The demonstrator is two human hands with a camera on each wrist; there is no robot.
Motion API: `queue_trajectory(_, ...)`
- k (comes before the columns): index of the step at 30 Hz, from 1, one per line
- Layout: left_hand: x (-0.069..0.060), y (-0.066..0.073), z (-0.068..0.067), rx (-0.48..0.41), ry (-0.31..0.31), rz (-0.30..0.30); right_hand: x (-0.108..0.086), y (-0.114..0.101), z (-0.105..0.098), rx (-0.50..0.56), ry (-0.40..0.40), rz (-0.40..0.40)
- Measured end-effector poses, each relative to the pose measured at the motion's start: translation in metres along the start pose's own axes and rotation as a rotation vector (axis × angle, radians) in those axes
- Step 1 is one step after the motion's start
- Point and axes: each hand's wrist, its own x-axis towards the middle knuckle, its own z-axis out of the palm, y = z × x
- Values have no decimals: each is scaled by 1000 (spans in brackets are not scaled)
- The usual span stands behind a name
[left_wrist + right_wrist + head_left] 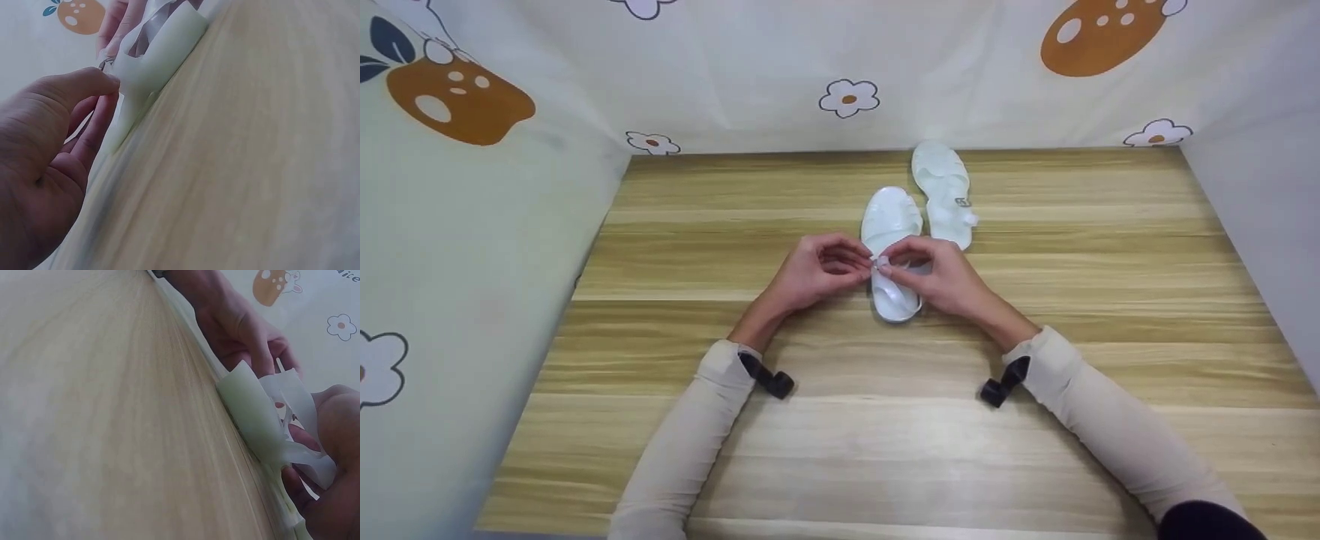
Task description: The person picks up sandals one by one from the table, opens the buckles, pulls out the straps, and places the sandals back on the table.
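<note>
A white sandal (891, 214) lies on the wooden table, toe toward the back, heel toward the front. At its left side the left hand (814, 271) pinches the strap's buckle area between thumb and fingertips. From the other side the right hand (941, 274) pinches the white strap end across the sandal, its fingertips close to the left ones. In the left wrist view, a bit of metal buckle shows beyond the left hand (62, 124), beside the sandal's heel part (163, 56). The right wrist view has the right hand (337, 455) around the strap, the heel (250, 410) nearby.
A second white sandal (949, 187) lies behind and to the right, its strap with metal buckle loose at its side. Patterned cloth (765, 75) rises along the table's back edge and sides. Black straps with small devices (776, 384) sit on both wrists.
</note>
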Motion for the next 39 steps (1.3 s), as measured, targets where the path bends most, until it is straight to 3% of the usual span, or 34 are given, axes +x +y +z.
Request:
queue_trajectory(15, 1, -4, 2, 4, 32, 6, -1, 3, 1, 11, 19, -19)
queue_trajectory(19, 1, -4, 4, 27, 43, 8, -2, 5, 1, 10, 29, -14)
queue_trajectory(27, 1, -2, 7, 78, -4, 1, -4, 5, 1, 39, 32, -23)
queue_trajectory(34, 2, 3, 13, 197, 33, -2, -3, 4, 2, 38, 20, -27)
queue_trajectory(39, 0, 7, 14, 201, 56, -23, -1, 3, 3, 25, 15, -26)
